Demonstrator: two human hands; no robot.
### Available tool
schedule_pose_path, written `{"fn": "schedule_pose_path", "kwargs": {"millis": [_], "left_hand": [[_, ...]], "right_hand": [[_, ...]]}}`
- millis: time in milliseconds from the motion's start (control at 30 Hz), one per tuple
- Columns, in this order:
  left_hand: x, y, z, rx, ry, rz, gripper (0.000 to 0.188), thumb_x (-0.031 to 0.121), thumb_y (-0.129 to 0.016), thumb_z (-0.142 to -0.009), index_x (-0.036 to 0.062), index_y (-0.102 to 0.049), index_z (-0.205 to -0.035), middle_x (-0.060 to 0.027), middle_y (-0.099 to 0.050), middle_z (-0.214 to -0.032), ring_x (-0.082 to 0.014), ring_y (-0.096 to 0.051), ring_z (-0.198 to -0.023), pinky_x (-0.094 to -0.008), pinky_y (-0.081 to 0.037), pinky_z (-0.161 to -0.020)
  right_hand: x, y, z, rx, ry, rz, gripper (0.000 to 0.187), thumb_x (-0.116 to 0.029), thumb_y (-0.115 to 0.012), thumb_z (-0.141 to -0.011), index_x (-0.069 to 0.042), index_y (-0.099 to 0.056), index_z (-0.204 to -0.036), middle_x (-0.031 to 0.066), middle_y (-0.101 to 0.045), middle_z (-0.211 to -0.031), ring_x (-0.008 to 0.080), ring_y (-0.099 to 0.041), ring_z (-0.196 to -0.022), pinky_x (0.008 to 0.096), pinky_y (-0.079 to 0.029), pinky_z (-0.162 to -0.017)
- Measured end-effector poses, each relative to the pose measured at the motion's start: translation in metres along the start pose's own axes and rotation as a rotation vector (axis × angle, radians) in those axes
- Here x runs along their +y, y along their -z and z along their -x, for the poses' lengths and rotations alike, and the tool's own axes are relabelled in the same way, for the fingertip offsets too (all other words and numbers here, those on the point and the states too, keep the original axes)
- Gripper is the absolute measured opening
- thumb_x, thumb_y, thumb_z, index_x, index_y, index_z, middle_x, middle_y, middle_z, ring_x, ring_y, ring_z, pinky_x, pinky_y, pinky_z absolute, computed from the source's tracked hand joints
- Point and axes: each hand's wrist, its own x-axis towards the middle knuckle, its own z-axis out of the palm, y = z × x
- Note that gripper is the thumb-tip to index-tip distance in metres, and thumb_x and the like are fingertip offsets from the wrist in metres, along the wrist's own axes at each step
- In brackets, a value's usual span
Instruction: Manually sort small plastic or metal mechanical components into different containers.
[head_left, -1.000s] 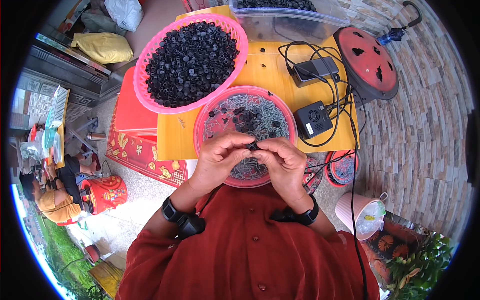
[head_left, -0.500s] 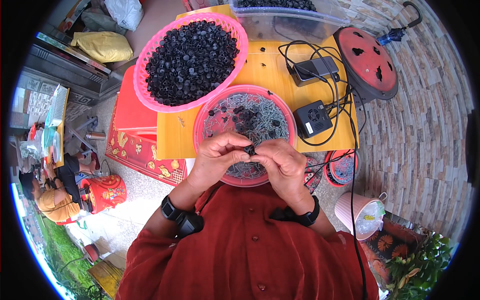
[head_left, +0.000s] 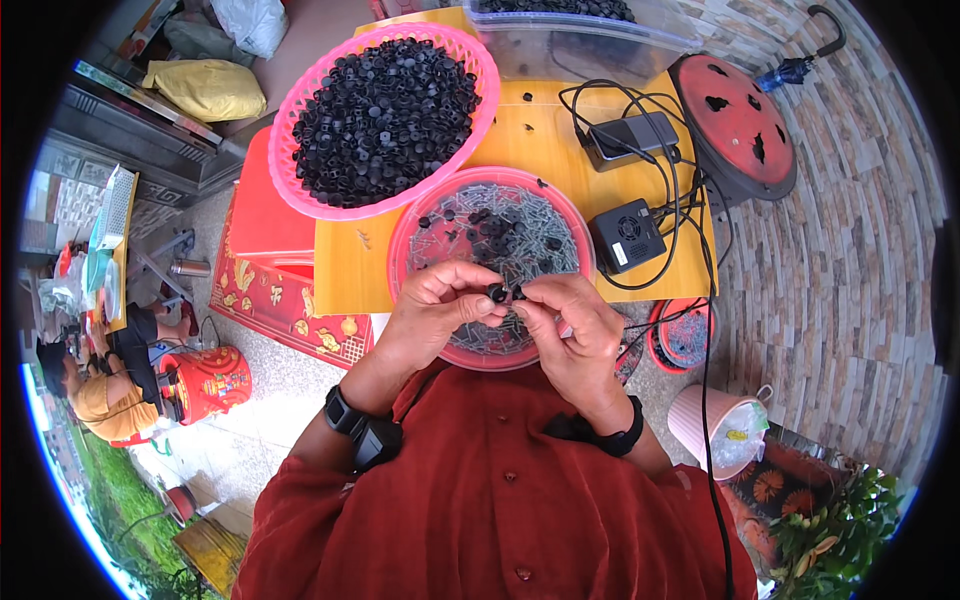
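Over the pink round tub (head_left: 398,235) my two hands nearly meet at the fingertips. Thumb and forefinger of my left hand (head_left: 432,312) pinch a small round black plastic cap (head_left: 496,292). My right hand (head_left: 578,330) is closed at the fingertips on a second small black piece (head_left: 518,293), a narrow gap away from the cap; its exact shape is too small to tell. Below them, the tub holds many silvery screws (head_left: 540,225) with loose black caps (head_left: 490,228) scattered on top.
A pink basket (head_left: 487,95) heaped with black caps overlaps the tub's far left. Black boxes (head_left: 628,236) with tangled cables occupy the yellow table's (head_left: 350,265) right side. Behind stands a clear bin (head_left: 590,50). A co-worker (head_left: 110,400) sits far left.
My fingertips have drawn slightly apart, my right hand shifting right. Two black pieces now show between them, where one dark bit was visible before.
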Motion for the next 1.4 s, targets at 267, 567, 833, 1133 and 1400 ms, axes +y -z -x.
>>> {"fn": "schedule_pose_path", "kwargs": {"millis": [267,567,833,1133,1400], "left_hand": [[-0.002,0.0,0.0,-0.015,-0.015,0.031,0.019,-0.002,-0.057,-0.083,-0.0026,-0.056,-0.102,-0.0093,-0.061,-0.09,-0.0163,-0.063,-0.078,-0.0266,-0.054,-0.072],[-0.005,0.001,0.001,-0.003,-0.017,0.004,0.02,0.0,-0.059,-0.082,-0.0022,-0.057,-0.102,-0.0096,-0.061,-0.09,-0.0156,-0.063,-0.077,-0.0256,-0.053,-0.071],[-0.002,-0.001,0.003,-0.003,-0.06,-0.087,0.017,-0.003,-0.059,-0.081,-0.002,-0.06,-0.098,-0.0078,-0.062,-0.085,-0.0137,-0.062,-0.074,-0.0237,-0.052,-0.068],[0.008,-0.004,0.005,-0.031,-0.157,-0.191,0.016,-0.008,-0.058,-0.079,-0.0023,-0.061,-0.094,-0.0089,-0.062,-0.086,-0.0134,-0.062,-0.074,-0.0232,-0.052,-0.067],[0.008,-0.008,0.006,0.002,-0.331,-0.331,0.014,-0.007,-0.061,-0.077,-0.0016,-0.062,-0.089,-0.0098,-0.062,-0.086,-0.0143,-0.061,-0.077,-0.0246,-0.052,-0.067]], "right_hand": [[-0.001,0.0,0.0,-0.027,0.03,0.022,0.016,0.003,-0.066,-0.072,-0.002,-0.063,-0.087,0.0111,-0.061,-0.082,0.0203,-0.062,-0.066,0.0273,-0.05,-0.054],[0.001,-0.003,0.001,-0.053,0.014,0.031,0.017,0.002,-0.067,-0.071,-0.002,-0.063,-0.086,0.0107,-0.061,-0.082,0.0213,-0.062,-0.068,0.0282,-0.05,-0.055],[0.005,-0.002,0.002,-0.069,0.014,-0.005,0.015,0.006,-0.065,-0.071,-0.001,-0.063,-0.084,0.0104,-0.061,-0.08,0.0208,-0.062,-0.066,0.0282,-0.05,-0.055],[0.008,-0.003,0.0,-0.093,0.082,-0.042,0.015,0.007,-0.064,-0.072,-0.001,-0.061,-0.084,0.0099,-0.059,-0.077,0.0199,-0.06,-0.065,0.0276,-0.049,-0.054],[0.006,-0.005,0.002,-0.078,0.136,-0.044,0.015,0.005,-0.065,-0.072,-0.002,-0.06,-0.085,0.0092,-0.058,-0.078,0.0194,-0.06,-0.066,0.0278,-0.049,-0.054]]}}
